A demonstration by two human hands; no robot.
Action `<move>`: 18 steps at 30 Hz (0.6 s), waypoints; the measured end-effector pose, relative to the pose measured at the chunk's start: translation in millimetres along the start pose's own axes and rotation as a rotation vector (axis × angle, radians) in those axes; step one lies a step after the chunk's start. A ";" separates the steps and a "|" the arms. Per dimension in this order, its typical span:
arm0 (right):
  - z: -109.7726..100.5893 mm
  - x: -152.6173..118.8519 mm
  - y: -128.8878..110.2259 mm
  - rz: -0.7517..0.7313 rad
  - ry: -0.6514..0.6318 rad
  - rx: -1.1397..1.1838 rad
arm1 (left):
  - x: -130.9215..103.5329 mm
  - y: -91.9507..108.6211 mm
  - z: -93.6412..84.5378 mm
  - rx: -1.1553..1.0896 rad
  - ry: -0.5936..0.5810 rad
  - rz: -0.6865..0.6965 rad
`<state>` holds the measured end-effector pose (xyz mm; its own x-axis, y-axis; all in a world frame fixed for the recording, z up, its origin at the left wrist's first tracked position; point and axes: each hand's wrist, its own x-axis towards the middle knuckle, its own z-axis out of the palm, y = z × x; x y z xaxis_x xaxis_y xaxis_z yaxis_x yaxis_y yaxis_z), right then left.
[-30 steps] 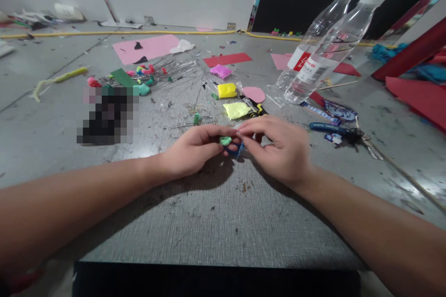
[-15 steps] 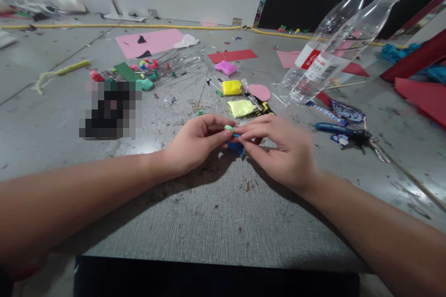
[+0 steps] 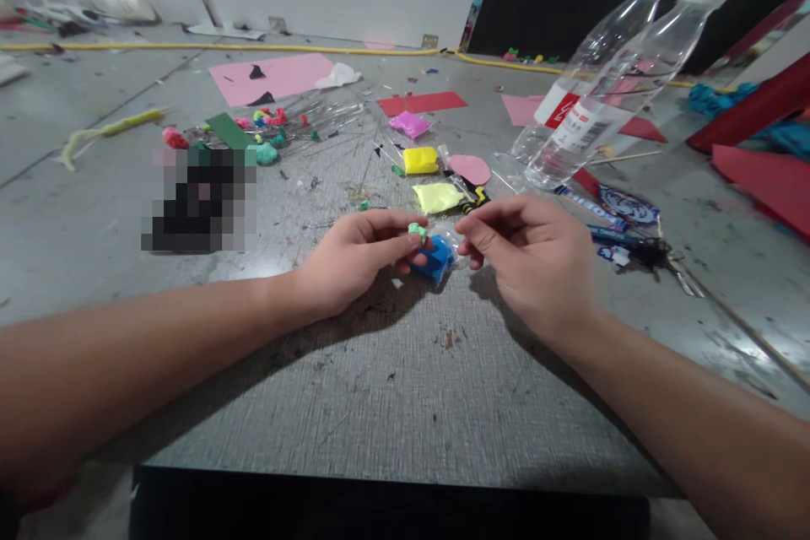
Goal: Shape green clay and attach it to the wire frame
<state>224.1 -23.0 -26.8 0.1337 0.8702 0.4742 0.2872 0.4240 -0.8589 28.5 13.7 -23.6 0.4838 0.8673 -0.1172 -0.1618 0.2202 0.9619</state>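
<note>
My left hand [image 3: 354, 257] pinches a small lump of light green modelling clay [image 3: 417, 230] between thumb and fingers. Just under and beside those fingertips lies a blue packet of clay [image 3: 436, 257] in clear wrapping. My right hand [image 3: 528, 257] is held a little to the right of the packet, apart from the green lump. Its thumb and forefinger are pressed together; whatever may be between them is too small or hidden to make out. Beyond the hands lie a pale yellow packet [image 3: 438, 198], a yellow packet [image 3: 421, 159] and a purple packet [image 3: 410, 124].
Two clear water bottles [image 3: 585, 131] stand at the right, behind keys and a blue-handled tool [image 3: 626, 245]. At the left are a blurred-out dark object [image 3: 202, 202] and several clay-tipped sticks [image 3: 284, 126]. Pink paper [image 3: 284, 76] and red paper [image 3: 423, 104] lie farther back.
My right hand has drawn away to the right from the green clay, uncovering more of the blue packet. The left hand stays nearly in place with the lump.
</note>
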 end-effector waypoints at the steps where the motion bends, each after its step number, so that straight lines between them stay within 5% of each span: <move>1: 0.2 0.7 1.1 0.036 -0.023 0.028 | -0.2 0.0 0.1 0.031 -0.013 -0.002; 5: -0.2 0.9 3.4 0.082 -0.098 0.007 | -3.8 0.7 1.3 0.234 -0.075 0.022; 9: -3.3 2.5 6.5 -0.102 -0.196 -0.289 | -7.5 1.4 2.8 0.370 -0.053 0.050; 13: -6.0 5.5 13.3 -0.225 -0.336 -0.464 | -7.1 1.7 2.9 0.386 -0.044 0.039; 18: -6.2 6.0 13.2 -0.268 -0.323 -0.422 | -6.5 3.4 4.0 0.366 -0.039 0.065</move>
<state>234.6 -13.7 -34.1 -0.2723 0.8069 0.5243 0.6324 0.5607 -0.5345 28.3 7.1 -18.6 0.5159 0.8552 -0.0499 0.1218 -0.0155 0.9924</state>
